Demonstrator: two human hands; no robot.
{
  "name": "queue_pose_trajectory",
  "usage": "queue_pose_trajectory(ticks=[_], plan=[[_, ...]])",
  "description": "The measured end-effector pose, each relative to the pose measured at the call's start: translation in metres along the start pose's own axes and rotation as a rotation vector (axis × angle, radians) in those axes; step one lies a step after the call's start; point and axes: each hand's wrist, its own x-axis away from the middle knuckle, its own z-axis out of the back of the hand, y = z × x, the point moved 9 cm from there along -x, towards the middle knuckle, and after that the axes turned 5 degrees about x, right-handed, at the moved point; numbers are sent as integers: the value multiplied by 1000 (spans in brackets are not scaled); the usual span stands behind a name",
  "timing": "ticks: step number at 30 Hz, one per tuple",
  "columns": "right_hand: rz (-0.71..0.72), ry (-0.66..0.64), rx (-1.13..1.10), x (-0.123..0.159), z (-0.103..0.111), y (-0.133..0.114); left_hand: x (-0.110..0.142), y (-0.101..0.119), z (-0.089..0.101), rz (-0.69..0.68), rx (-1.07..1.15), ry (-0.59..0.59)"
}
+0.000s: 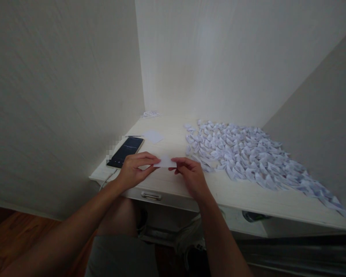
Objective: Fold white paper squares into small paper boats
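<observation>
A small white piece of paper, its top edge rising to a blunt peak, is held above the desk's front part. My left hand pinches its left end between thumb and fingers. At the opposite end, my right hand grips the paper with fingertips, the thumb partly hidden. Behind my hands a few flat white paper sheets lie on the desk. To the right spreads a large heap of small folded white paper pieces.
A phone or tablet with a lit dark screen lies at the desk's left edge, a white cable near it. The white desk meets walls behind and at both sides. A drawer handle sits below the front edge. White scraps lie in the back corner.
</observation>
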Motion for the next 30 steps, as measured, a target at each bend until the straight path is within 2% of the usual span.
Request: queue_pose_trajectory(ticks=[3, 6, 11, 14, 18, 21, 30], plan=[[7, -5, 95, 3, -1, -2, 0, -3, 2, 57, 29, 17], [50, 45, 206, 3, 1, -7, 0, -5, 2, 92, 50, 19], [119, 60, 201, 2, -3, -14, -1, -8, 3, 154, 104, 55], [128, 73, 195, 3, -2, -17, 1, -19, -3, 290, 191, 89], [130, 128, 178, 3, 4, -18, 12, -42, -20, 565, 494, 179], [115, 143, 149, 1, 6, -15, 17, -49, -30, 672, 635, 221], [86, 161, 40, 1, 6, -12, 14, -45, -30, 651, 581, 226]])
